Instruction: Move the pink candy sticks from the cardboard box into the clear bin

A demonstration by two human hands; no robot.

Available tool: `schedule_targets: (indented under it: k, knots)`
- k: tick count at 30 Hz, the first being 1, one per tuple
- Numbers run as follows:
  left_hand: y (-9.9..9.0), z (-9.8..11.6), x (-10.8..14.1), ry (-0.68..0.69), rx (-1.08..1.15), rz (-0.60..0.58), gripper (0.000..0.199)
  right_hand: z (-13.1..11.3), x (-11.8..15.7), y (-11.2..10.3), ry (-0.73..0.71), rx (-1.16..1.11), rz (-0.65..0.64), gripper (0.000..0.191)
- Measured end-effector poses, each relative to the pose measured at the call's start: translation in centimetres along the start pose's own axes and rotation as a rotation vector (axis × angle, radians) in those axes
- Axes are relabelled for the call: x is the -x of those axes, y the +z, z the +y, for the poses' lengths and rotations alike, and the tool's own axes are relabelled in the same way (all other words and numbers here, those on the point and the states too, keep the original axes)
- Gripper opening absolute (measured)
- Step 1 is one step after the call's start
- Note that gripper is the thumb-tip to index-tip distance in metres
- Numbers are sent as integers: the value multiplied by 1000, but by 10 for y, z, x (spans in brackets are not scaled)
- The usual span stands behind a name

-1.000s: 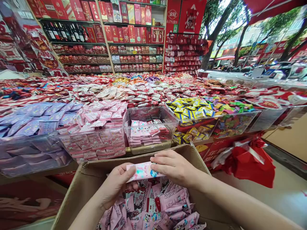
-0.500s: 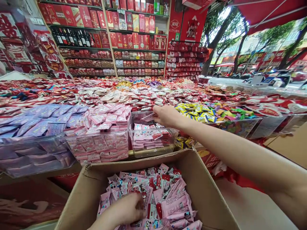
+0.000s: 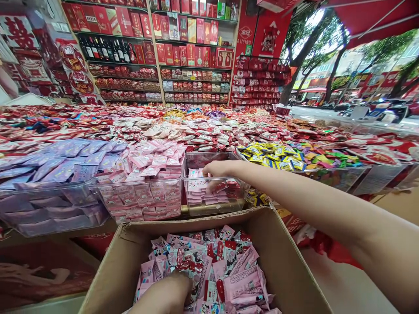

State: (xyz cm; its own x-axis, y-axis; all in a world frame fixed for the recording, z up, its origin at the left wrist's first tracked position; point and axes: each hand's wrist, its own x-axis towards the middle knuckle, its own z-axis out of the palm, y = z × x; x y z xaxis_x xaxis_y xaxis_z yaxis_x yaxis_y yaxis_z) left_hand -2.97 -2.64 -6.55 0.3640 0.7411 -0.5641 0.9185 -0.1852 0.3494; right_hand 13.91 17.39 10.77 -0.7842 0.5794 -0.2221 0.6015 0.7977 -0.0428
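My right hand (image 3: 214, 171) reaches down inside a clear plastic bin (image 3: 214, 212), its bent fingers among small pink packets (image 3: 195, 185). Seen through the bin's front wall, the fingertips are blurred, and whatever they grip cannot be made out. Below, my left hand (image 3: 168, 293) is in an open cardboard box (image 3: 284, 253). Its fingers are hidden among pink, red and pale blue sweet packets (image 3: 240, 285), and motion smears the hand. The box stands in front of the bin, nearly filled across its bottom with loose packets.
Left of the bin stand tubs of pink packets (image 3: 140, 198) and lilac packets (image 3: 65, 163). Yellow packets (image 3: 273, 155) lie to the right. Red packets (image 3: 203, 135) cover the counter behind. Shelves of red boxes (image 3: 108, 22) and bottles (image 3: 104, 50) line the back.
My right hand has gone from the bin's back rim, where it held a flat packet, down among the packets inside. My left hand has sunk lower and nearer in the box.
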Motion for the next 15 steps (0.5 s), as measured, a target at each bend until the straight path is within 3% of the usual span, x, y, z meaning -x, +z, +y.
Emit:
schedule_targets:
  k: [3,6,12,15]
  knots:
    - [6,-7,-5,-6,4,-3,17,3,3,2,54,-177,-32,42]
    - [11,-10,-10,-16,12,-18,20,6,0,4,105,-227,82,38]
    - [5,-13,-15,-25,75,27,22,17,-6,3,115,-217,434,33]
    - [-10,-13,-11,12,155,154,17,8,10,-5,-6,-241,754,25]
